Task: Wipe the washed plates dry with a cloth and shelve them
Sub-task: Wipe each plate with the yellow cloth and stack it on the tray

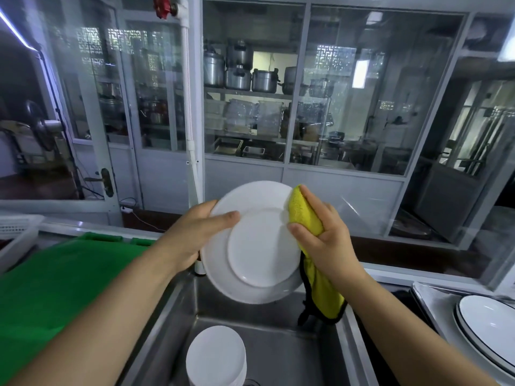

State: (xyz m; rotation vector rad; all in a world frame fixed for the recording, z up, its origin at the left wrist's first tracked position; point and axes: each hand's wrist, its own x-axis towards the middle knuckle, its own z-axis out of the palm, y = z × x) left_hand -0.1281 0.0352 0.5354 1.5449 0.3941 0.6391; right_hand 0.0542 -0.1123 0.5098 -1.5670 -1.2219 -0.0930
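My left hand point(192, 235) grips a white plate point(259, 246) by its left rim, thumb on the face, holding it tilted above the steel sink point(281, 355). My right hand point(323, 232) holds a yellow cloth point(303, 215) with a black edge and presses it against the plate's right rim. The cloth's tail hangs down behind the plate. A stack of white plates point(216, 358) stands in the sink below.
A green board point(55, 280) covers the counter on the left, with a white basket point(16, 232) behind it. On the right, black-rimmed plates point(490, 327) lie on a steel tray. Behind the counter, glass panels front shelves of metal pots point(239, 73).
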